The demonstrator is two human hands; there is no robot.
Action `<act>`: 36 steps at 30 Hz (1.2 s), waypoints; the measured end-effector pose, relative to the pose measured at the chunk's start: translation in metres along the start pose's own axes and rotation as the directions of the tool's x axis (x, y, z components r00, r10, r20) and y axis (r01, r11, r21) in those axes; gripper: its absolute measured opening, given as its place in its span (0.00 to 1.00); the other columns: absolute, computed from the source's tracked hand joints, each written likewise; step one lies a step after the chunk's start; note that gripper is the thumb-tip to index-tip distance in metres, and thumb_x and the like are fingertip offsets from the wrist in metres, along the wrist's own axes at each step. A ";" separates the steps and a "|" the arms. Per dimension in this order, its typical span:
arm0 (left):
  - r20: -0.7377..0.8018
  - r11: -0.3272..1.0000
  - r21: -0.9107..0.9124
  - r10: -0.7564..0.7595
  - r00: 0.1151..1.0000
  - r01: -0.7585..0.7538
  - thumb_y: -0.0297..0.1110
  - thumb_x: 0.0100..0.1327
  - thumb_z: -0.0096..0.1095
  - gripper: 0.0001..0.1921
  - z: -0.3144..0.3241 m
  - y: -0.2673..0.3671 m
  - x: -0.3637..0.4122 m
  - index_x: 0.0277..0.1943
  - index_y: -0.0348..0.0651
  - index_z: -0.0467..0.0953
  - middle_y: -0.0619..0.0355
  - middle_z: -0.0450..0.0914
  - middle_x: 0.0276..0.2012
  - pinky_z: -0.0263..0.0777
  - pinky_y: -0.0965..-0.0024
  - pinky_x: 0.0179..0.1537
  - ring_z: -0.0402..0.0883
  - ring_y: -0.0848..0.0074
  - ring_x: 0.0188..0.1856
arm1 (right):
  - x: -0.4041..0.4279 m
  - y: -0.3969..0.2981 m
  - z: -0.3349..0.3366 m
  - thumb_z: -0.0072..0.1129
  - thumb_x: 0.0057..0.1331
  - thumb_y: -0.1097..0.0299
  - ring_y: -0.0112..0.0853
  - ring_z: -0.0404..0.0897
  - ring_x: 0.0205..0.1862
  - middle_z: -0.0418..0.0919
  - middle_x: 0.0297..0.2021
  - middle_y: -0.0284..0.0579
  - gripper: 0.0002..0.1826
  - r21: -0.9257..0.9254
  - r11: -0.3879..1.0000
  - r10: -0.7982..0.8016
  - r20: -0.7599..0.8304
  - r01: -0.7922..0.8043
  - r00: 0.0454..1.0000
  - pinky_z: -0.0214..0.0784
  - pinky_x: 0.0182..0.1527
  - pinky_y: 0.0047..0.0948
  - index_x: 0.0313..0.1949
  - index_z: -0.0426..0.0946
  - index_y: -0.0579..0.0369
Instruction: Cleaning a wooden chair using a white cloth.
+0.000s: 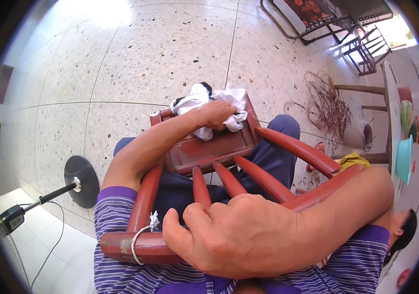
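Note:
A red-painted wooden chair [213, 149] is between the person's knees, its spindled back towards the body. My left hand [220, 113] reaches over the seat and grips a bunched white cloth with black parts [194, 101]. The cloth lies on the far part of the panelled seat. My right hand [231, 233] is closed over the top rail of the chair back [143, 245], which hides some of its fingers. A white string [136, 244] is tied around the rail near its left end. The paint is worn beside the string.
A round black stand base [81, 182] with a pole and cable is at left. Fibre strips [328, 106] lie tangled on the floor at right, near a turquoise basin [404, 160] on a table. Another person [402, 233] is at lower right. A metal-framed lounger [305, 18] stands at upper right.

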State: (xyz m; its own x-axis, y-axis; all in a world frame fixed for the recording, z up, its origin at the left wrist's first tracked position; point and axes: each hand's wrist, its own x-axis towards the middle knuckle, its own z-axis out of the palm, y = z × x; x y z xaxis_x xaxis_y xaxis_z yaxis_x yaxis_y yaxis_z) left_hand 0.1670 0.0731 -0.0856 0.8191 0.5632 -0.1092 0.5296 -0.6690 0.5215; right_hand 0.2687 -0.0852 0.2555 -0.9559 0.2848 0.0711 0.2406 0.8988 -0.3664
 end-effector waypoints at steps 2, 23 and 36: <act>0.064 1.000 -0.002 -0.015 0.998 0.015 0.34 0.50 0.76 0.27 -0.006 -0.006 -0.016 0.54 0.37 0.77 0.40 0.84 0.48 0.76 0.50 0.55 0.83 0.46 0.53 | -0.001 0.002 -0.003 0.58 0.61 0.68 0.26 0.77 0.18 0.75 0.20 0.43 0.09 -0.044 0.999 -0.016 -0.024 0.015 1.000 0.64 0.14 0.26 0.36 0.76 0.62; 0.404 0.897 0.041 -0.417 0.814 0.439 0.45 0.46 0.80 0.31 -0.038 -0.003 -0.099 0.53 0.42 0.81 0.42 0.87 0.46 0.78 0.51 0.51 0.85 0.49 0.51 | 0.014 0.023 -0.021 0.58 0.60 0.75 0.46 0.88 0.30 0.84 0.30 0.66 0.11 0.316 0.946 -0.149 0.239 0.068 0.959 0.80 0.30 0.43 0.40 0.78 0.72; 0.252 0.579 -0.678 -0.396 0.883 0.454 0.41 0.48 0.78 0.33 -0.005 -0.031 -0.137 0.59 0.44 0.78 0.44 0.87 0.48 0.79 0.52 0.52 0.86 0.49 0.51 | 0.019 0.025 -0.023 0.60 0.58 0.76 0.47 0.88 0.36 0.86 0.34 0.61 0.12 0.328 0.945 -0.107 0.318 -0.003 0.942 0.78 0.36 0.44 0.40 0.82 0.69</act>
State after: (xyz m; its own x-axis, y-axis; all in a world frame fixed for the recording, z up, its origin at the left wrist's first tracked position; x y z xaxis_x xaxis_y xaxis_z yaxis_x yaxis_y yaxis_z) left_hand 0.0373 0.0193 -0.0829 0.5687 0.6401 -0.5166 0.5285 0.1970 0.8258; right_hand 0.2607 -0.0493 0.2688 -0.9798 0.0663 -0.1888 0.1753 0.7392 -0.6503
